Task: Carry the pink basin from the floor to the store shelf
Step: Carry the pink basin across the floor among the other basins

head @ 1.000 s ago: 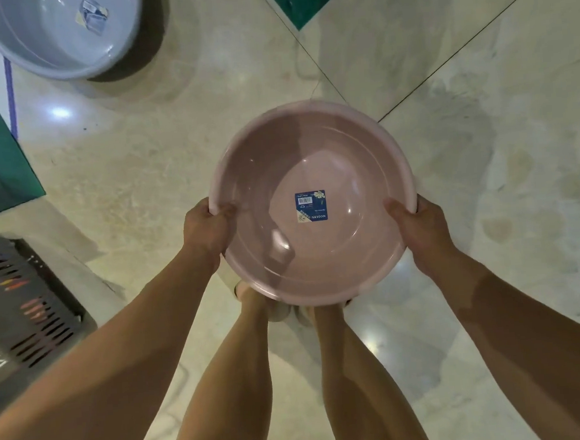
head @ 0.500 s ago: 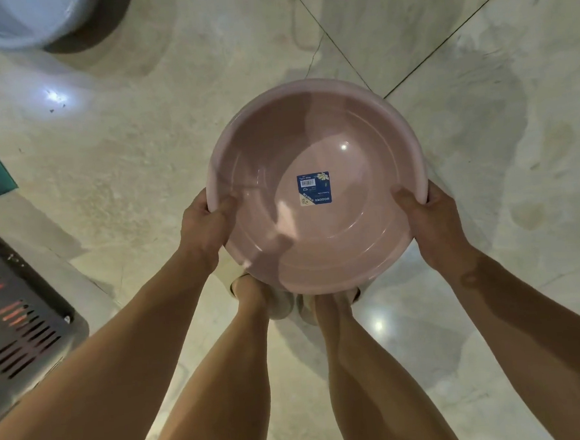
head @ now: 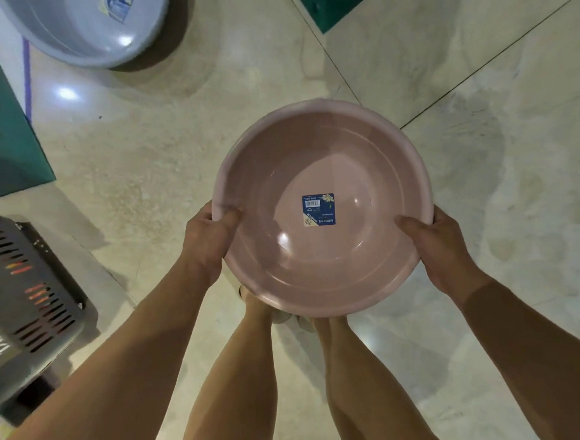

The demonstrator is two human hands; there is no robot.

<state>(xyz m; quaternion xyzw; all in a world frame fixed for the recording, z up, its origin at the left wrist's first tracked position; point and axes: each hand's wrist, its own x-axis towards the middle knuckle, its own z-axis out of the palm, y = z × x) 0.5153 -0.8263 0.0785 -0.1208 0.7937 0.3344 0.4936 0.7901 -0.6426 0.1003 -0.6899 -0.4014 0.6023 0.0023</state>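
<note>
The pink basin [head: 319,169] hides the person's feet almost wholly; only a sliver of pale footwear shows under its near rim, and the fingers beneath the rim cannot be seen. It is held off the floor [head: 174,152], in front of the two bare legs. There are two basins in all: the pink one and a grey basin [head: 72,29] well beyond it to the left, cut off by the top edge, its sticker too small to read. The pink basin is round, smooth glossy plastic with a rolled rim, and carries one blue label [head: 318,210] at its centre, upside down and partly legible. The left hand [head: 207,239] clasps the basin's left rim, thumb inside; the right hand [head: 438,243] clasps the right rim likewise. Left of the basin stands one dark slotted crate [head: 19,300], cropped by the edge. The floor is pale polished stone tile.
</note>
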